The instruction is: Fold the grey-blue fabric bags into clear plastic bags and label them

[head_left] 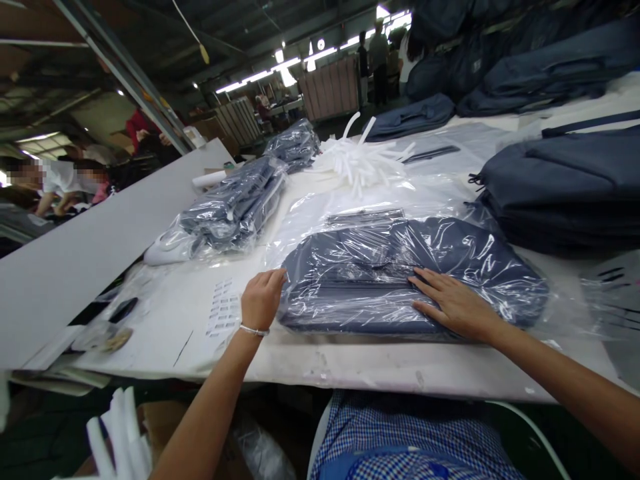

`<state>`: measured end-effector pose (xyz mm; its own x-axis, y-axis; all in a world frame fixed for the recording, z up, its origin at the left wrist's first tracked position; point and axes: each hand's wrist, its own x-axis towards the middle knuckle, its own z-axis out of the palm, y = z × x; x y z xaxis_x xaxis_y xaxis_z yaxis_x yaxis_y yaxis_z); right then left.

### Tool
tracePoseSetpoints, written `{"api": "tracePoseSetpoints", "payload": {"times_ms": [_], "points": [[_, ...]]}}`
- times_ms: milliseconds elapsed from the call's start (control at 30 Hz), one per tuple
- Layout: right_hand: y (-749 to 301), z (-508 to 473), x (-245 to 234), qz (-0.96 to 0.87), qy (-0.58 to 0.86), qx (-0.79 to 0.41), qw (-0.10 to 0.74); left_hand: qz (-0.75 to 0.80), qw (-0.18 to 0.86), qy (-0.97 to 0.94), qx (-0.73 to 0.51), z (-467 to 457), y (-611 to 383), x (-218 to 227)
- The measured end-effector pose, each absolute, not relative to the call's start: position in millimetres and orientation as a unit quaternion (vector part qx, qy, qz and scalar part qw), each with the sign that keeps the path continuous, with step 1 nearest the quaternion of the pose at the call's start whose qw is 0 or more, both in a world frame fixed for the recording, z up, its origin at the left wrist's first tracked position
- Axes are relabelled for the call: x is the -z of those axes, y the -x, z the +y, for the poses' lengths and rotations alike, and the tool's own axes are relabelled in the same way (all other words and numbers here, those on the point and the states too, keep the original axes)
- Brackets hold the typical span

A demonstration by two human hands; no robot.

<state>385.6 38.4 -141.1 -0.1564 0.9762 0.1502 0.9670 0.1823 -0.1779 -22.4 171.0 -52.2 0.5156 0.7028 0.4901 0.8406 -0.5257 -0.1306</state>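
A dark blue bag (360, 267) in a clear plastic sleeve lies flat on the white table in front of me. My right hand (450, 303) rests on top of it, fingers spread over the plastic. At the bag's left end, my left hand (263, 297) has its fingers bent together against the edge of the plastic; whether they pinch it is hard to see, as the fingertips are mostly hidden. A bracelet circles the left wrist. Loose clear film (570, 307) extends past the bag's right end.
Wrapped bags (235, 203) are piled at the back left beside a white partition (125, 247). White foam strips (350, 160) lie behind my bag. Unwrapped dark bags (565, 187) are stacked at right. A sheet of small labels (223, 307) lies left. People stand in the background.
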Motion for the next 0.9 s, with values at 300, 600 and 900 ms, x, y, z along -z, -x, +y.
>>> {"api": "tracePoseSetpoints", "payload": {"times_ms": [300,600,900], "points": [[-387.0,39.0,143.6,-0.759,0.639,-0.026,0.122,-0.378,0.092,0.905,0.175,101.9,1.9,85.6],[-390.9,42.6,148.5,-0.752,0.646,0.004,0.129,-0.416,0.021,0.905,0.082,138.8,15.3,106.4],[-406.9,-21.5,97.2,-0.661,0.722,0.148,0.146,-0.400,0.044,0.911,0.091,143.3,20.4,118.8]]}}
